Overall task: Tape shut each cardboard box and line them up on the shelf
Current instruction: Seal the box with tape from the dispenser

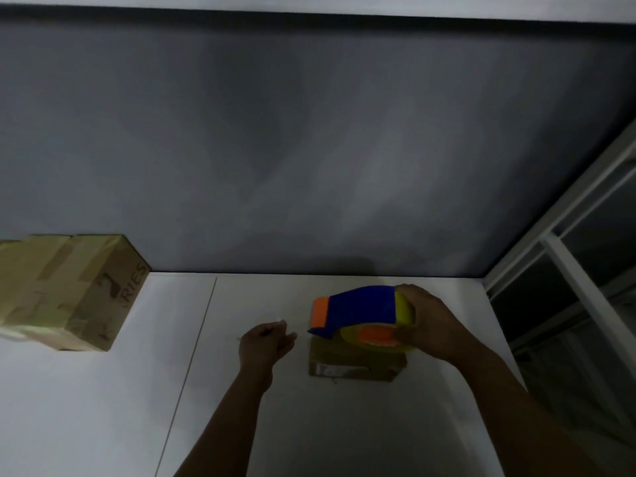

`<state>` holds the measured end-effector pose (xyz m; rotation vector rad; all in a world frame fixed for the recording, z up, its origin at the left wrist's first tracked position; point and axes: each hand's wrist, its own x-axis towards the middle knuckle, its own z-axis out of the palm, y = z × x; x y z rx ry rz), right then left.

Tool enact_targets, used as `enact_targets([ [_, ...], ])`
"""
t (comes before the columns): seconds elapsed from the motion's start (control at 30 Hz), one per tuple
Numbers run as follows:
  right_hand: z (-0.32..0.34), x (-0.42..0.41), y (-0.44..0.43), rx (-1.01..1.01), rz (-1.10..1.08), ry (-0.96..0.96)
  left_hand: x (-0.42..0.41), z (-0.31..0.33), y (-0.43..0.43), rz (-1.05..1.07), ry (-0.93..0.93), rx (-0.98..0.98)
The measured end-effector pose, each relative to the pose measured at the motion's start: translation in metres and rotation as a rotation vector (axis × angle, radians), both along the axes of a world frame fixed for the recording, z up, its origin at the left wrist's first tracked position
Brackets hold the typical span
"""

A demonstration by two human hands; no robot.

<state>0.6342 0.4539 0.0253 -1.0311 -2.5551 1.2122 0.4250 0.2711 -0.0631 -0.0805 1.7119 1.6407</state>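
Where the small box lies: a low cardboard box (354, 364) sits on the white desk (344, 425), toward its right edge and a little short of the back edge.
Label on small box: a pale strip (339, 370) on the near side; its print is too blurred to read.
Tape dispenser: a blue-bodied dispenser (358, 309) with an orange front plate is directly over the small box, and its lower front corner appears to touch the box's left end.
Tape roll: a yellowish roll (404, 311) with an orange hub sits in the dispenser's right end.
Right hand: the right hand (430, 325) grips the dispenser, fingers wrapped over the roll from the right.
Left hand: the left hand (265, 342) is over the desk just left of the small box, apart from it, with its fingers loosely half-curled; nothing plainly held.
Large box: a bigger cardboard box (69, 294) stands at the desk's back left corner, cut off by the left edge of the view, with strips of tape crossing its top.
Writing on large box: "RIES" runs up its right side; letters before it are not legible, and a brown printed figure sits beside it.
Desk seam: a thin dark line (192, 356) runs front to back between the large box and the left hand.
Wall: a grey wall (309, 149) rises from the back edge.
Window frame: a white frame (568, 235) stands past the right edge.
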Motion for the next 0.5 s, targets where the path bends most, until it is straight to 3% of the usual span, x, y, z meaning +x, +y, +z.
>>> enact_targets([
  [0.5, -0.001, 0.012, 0.001, 0.064, -0.087, 0.034, 0.021, -0.015, 0.016, 0.033, -0.048, 0.028],
])
